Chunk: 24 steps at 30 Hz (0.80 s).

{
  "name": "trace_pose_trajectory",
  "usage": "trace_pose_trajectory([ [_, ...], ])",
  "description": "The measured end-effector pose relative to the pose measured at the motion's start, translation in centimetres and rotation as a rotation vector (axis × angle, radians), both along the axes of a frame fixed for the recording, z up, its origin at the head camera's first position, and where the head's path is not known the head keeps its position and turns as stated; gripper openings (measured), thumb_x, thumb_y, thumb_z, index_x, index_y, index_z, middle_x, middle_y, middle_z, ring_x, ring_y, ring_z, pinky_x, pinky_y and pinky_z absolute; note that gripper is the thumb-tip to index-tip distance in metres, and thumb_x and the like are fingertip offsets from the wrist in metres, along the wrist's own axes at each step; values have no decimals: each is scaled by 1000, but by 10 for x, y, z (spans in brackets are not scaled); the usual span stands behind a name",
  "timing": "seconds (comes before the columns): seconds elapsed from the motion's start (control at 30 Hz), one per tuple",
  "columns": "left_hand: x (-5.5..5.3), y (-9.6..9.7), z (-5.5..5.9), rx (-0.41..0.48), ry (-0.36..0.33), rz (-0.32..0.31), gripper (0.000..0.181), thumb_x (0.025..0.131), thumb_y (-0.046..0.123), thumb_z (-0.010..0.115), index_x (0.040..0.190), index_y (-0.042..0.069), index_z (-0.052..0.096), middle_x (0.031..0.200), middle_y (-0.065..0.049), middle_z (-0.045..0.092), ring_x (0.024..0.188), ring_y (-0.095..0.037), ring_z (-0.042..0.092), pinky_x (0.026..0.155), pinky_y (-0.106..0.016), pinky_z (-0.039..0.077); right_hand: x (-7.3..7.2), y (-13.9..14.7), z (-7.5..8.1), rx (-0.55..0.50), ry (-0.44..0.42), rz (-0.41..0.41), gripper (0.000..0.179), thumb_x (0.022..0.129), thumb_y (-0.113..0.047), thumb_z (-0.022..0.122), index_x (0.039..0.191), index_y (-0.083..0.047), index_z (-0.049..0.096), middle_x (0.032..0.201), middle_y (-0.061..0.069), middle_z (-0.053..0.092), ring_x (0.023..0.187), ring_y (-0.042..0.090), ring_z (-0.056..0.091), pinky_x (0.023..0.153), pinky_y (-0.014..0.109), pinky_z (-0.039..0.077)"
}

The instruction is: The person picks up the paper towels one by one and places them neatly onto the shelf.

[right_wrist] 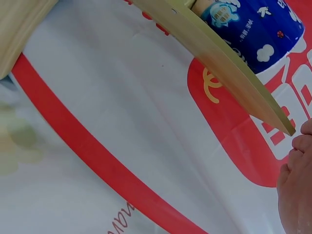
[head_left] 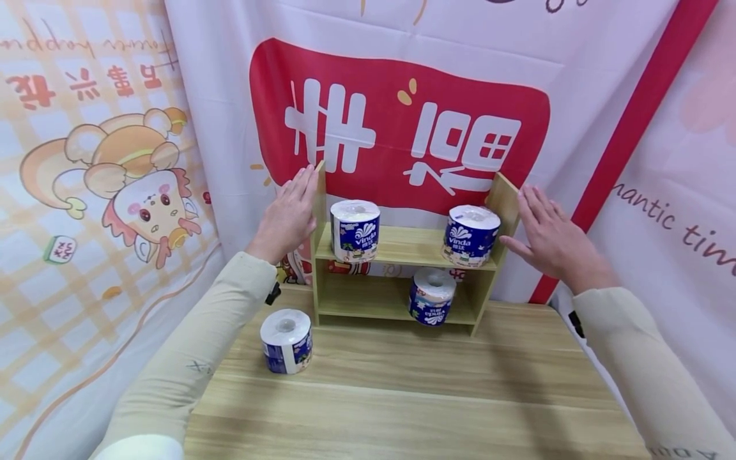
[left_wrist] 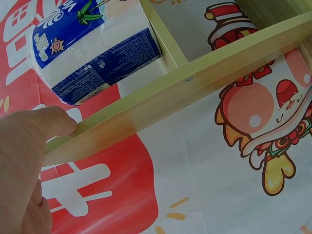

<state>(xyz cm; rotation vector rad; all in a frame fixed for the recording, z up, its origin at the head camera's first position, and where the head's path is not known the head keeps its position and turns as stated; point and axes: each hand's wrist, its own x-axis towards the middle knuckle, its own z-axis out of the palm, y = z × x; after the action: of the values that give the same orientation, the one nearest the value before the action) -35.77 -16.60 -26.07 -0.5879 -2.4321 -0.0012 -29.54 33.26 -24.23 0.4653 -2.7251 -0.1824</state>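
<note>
A small two-tier wooden shelf (head_left: 408, 243) stands at the back of the table, between both hands. My left hand (head_left: 289, 214) lies with straight fingers along the outer side of its left panel; in the left wrist view the thumb (left_wrist: 56, 121) is at the panel's edge. My right hand (head_left: 556, 239) has its fingers extended, fingertips right at the top of the right panel (head_left: 506, 197). On the upper board sit two blue-and-white toilet paper rolls, a left one (head_left: 355, 233) and a right one (head_left: 471, 237). A third roll (head_left: 431, 300) rests on the lower board, its printing upside down.
Another toilet paper roll (head_left: 286, 342) stands on the wooden table (head_left: 402, 396), in front of the shelf's left side. Printed cloth hangs close behind the shelf, with a red panel (head_left: 397, 128); more cloth (head_left: 98, 191) covers the left and right sides.
</note>
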Motion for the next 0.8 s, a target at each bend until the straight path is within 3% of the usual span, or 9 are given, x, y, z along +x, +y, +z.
trace_pose_trajectory([
  [0.33,-1,0,0,-13,7,5,95,96,17,75,168,0,16,175,-20,23,164,-36,23,131,-51,30,-3,-2,-8,-1,11,-14,103,100,-53,63,169,-2,7,177,24,7,165,44,3,130,65,19],
  [0.8,5,-1,12,-123,-25,63,92,99,29,71,166,-4,18,176,-22,19,164,-38,23,132,-52,27,-5,-1,-9,-13,15,-10,103,99,-53,63,169,-2,6,177,24,5,165,45,4,129,66,20],
])
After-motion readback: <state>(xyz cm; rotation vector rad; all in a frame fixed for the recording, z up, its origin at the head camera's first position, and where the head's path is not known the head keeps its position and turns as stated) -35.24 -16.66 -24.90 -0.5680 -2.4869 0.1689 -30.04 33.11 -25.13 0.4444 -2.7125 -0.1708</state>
